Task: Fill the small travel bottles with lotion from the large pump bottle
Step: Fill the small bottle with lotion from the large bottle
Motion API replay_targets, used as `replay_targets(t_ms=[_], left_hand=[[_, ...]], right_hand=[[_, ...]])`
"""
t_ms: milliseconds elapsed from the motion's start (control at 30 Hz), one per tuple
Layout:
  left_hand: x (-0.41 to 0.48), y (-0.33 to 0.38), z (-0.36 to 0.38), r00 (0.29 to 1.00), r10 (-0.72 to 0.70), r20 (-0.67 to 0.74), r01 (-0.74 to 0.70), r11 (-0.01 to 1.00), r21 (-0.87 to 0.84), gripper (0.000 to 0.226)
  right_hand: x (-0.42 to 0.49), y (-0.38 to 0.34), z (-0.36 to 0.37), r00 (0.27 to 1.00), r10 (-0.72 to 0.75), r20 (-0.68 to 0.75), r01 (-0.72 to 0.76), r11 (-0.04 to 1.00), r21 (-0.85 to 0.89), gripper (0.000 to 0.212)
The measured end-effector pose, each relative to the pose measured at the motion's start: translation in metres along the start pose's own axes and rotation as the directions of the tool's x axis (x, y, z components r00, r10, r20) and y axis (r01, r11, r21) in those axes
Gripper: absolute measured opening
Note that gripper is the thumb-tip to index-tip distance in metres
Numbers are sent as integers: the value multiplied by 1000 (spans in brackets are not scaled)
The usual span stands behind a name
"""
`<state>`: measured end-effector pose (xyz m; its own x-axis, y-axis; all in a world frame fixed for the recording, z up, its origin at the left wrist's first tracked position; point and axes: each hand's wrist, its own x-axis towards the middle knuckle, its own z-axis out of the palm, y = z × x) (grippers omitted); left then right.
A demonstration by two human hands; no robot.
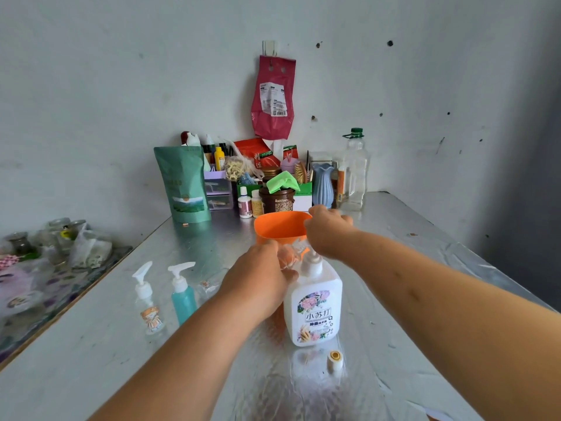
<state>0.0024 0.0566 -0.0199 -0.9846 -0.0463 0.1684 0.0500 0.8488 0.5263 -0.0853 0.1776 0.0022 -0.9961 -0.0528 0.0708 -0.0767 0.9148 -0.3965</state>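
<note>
Centre frame: fingers of the left hand (258,279) clamp a clear travel bottle (287,259) at the spout of the large pump bottle (315,311), standing on the counter (91,344), while fingers of the right hand (328,231) curl over its pump head. A mouth off-line — or a hard press — could send lotion down the outside, or tip the bottle.

Pale pitted wall (121,86); foil-covered table (91,360) against it; red bag (273,98) hung above.
</note>
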Motion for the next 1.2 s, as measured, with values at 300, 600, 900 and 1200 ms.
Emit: replay_targets(t_ms=[300,600,900,1200], left_hand=[[2,-3,7,1000,-26,11,25,1000,14,23],[-3,3,-3,1000,1,-13,-1,1000,4,23],[1,0,-3,1000,-3,-13,3,1000,12,21],[-1,-4,4,1000,-23,2,23,999,36,29]], right_hand=[[4,8,18,1000,-23,-20,23,999,-23,43],[-2,1,-2,997,-62,-41,58,994,-96,37],[-5,-2,-6,994,-106,11,106,966,-238,32],[-8,5,12,994,-112,13,113,974,-197,38]])
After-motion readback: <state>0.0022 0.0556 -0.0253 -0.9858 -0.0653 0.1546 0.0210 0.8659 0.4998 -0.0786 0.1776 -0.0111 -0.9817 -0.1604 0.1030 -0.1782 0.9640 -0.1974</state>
